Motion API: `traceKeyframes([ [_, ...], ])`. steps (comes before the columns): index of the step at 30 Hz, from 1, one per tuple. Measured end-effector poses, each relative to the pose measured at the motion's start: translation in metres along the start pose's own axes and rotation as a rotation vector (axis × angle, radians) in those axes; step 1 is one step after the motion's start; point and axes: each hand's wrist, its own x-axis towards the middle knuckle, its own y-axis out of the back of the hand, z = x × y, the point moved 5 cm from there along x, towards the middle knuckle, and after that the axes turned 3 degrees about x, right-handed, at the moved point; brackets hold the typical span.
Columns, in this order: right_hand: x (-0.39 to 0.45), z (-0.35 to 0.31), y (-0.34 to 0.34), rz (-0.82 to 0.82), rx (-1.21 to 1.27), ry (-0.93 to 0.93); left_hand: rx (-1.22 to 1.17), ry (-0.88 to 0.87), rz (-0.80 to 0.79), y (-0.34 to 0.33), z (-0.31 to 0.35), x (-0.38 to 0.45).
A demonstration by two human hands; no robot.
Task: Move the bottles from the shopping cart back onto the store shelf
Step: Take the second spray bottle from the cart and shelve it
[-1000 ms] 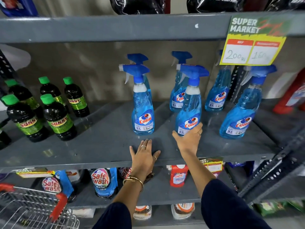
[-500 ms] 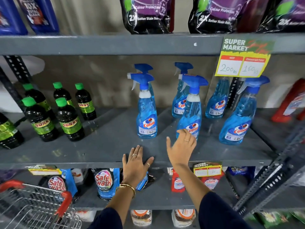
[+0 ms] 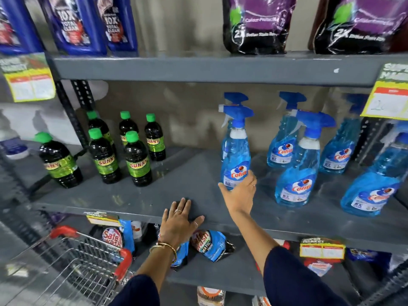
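Note:
Several blue Colin spray bottles stand on the grey middle shelf (image 3: 194, 173). My right hand (image 3: 239, 194) wraps around the base of the leftmost front spray bottle (image 3: 236, 151), which is upright on the shelf. Another front spray bottle (image 3: 298, 168) stands just to its right. My left hand (image 3: 178, 219) rests flat, fingers spread, on the shelf's front edge. Several dark Sunny bottles with green caps (image 3: 136, 160) stand at the shelf's left. The wire shopping cart (image 3: 72, 268) with red corners is at the lower left; its contents are hidden.
Blue detergent bottles (image 3: 75, 23) and purple-black pouches (image 3: 256, 25) fill the upper shelf. Yellow price tags (image 3: 388, 96) hang from shelf edges. Safe Wash pouches (image 3: 212, 244) lie on the lower shelf. A perforated upright post (image 3: 72, 111) stands left.
My right hand left the middle front spray bottle, moved left and closed on the leftmost front one. The view shifted left and up. My left hand stays on the shelf edge.

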Motion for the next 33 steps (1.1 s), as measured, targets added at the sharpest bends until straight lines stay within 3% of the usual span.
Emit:
traceKeyframes([
  [8, 0.017, 0.011, -0.033, 0.053, 0.005, -0.232, 0.04, -0.013, 0.034, -0.007, -0.005, 0.003],
  [25, -0.007, 0.012, -0.023, 0.05, -0.015, -0.166, 0.027, -0.033, -0.012, -0.006, -0.004, 0.001],
  [30, -0.024, -0.005, -0.013, 0.123, -0.069, -0.059, 0.067, -0.057, -0.035, 0.0, -0.023, 0.005],
  [33, -0.035, -0.03, -0.013, 0.194, -0.213, 0.159, 0.084, -0.036, -0.023, 0.011, -0.051, 0.007],
])
